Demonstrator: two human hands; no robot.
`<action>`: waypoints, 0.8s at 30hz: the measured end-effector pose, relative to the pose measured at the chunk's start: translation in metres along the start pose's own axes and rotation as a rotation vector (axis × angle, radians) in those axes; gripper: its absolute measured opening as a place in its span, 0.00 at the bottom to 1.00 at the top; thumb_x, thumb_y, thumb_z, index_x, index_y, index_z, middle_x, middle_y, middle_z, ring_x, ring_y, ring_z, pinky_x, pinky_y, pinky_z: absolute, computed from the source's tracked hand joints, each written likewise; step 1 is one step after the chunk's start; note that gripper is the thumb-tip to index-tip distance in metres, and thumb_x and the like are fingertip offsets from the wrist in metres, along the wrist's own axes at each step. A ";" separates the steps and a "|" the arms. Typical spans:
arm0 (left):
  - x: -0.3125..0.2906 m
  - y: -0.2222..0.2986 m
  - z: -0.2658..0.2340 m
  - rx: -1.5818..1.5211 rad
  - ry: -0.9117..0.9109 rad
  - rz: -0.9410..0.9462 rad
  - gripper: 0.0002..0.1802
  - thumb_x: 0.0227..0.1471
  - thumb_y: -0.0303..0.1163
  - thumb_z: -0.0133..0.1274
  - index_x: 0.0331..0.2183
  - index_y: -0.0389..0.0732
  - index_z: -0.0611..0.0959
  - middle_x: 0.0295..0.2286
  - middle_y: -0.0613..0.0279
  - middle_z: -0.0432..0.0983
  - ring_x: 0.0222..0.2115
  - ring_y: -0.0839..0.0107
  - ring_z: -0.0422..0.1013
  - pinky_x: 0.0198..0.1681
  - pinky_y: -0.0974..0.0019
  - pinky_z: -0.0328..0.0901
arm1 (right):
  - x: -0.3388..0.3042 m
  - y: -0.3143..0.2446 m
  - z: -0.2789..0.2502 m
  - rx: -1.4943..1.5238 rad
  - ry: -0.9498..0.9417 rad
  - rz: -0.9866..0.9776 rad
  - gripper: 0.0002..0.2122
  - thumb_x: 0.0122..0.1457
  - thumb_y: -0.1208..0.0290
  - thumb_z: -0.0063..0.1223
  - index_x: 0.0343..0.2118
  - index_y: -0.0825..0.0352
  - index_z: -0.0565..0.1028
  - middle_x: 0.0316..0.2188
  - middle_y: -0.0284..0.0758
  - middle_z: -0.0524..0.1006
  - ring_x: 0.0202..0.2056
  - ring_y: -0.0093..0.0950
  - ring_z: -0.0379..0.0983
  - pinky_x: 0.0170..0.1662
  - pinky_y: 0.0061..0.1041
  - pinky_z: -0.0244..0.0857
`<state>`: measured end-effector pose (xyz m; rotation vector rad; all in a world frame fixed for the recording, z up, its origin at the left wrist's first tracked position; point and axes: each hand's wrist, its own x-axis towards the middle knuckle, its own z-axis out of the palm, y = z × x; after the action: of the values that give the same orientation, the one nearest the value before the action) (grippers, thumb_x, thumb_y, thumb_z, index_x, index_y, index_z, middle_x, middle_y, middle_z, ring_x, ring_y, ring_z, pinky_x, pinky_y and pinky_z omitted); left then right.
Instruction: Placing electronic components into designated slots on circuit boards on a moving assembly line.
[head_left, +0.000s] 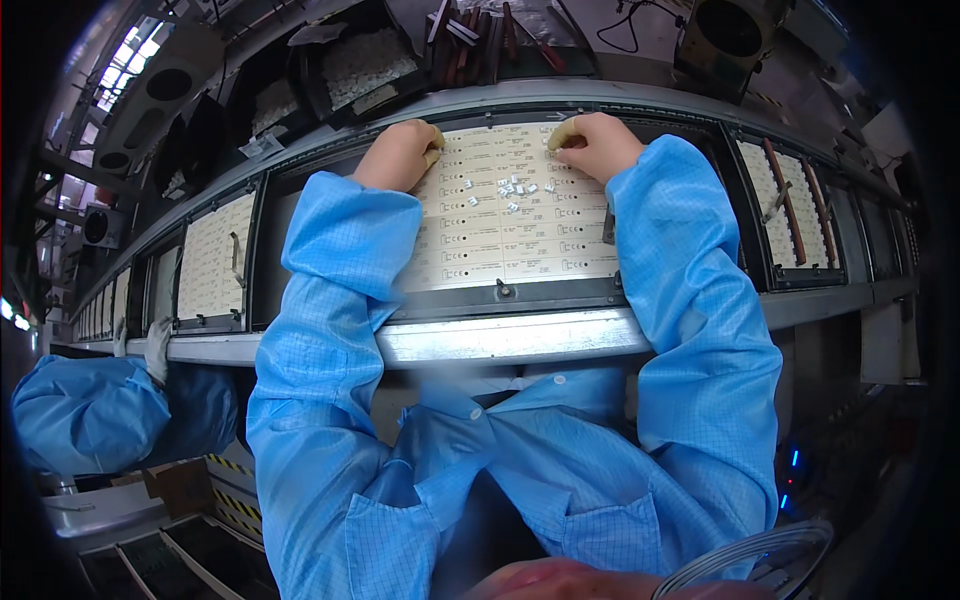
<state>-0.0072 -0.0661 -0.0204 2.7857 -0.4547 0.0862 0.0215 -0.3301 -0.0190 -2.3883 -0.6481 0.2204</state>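
A cream-white panel of printed strips [470, 235] lies in a dark frame [560, 296] in front of me. Small white connector-like pieces [513, 187] are scattered loosely on its middle. My left hand [403, 155] is at the panel's far left edge, its covered fingertips curled together. At the far right edge, my right hand [597, 145] has thumb and fingers pinched close to the surface, beside a few tiny white pieces. Whatever either hand holds is too small or hidden to make out.
Beyond the line stands a bin of white pieces [365, 70], near a heap of red-handled tools [485, 40]. Similar framed panels sit left [215, 260] and right [785, 205] along the metal rail [510, 338]. A co-worker's gloved hand [157, 350] rests at the left.
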 end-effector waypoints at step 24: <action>0.003 0.012 0.002 0.250 -0.050 0.076 0.09 0.47 0.25 0.48 0.32 0.33 0.79 0.32 0.49 0.73 0.34 0.55 0.69 0.40 0.64 0.64 | -0.002 0.014 0.003 -0.028 0.146 0.077 0.08 0.49 0.77 0.50 0.34 0.67 0.75 0.27 0.36 0.75 0.29 0.25 0.71 0.36 0.20 0.65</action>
<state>-0.0078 -0.0785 -0.0185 3.0201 -0.6003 0.0975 0.0241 -0.3388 -0.0303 -2.4320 -0.4951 0.0686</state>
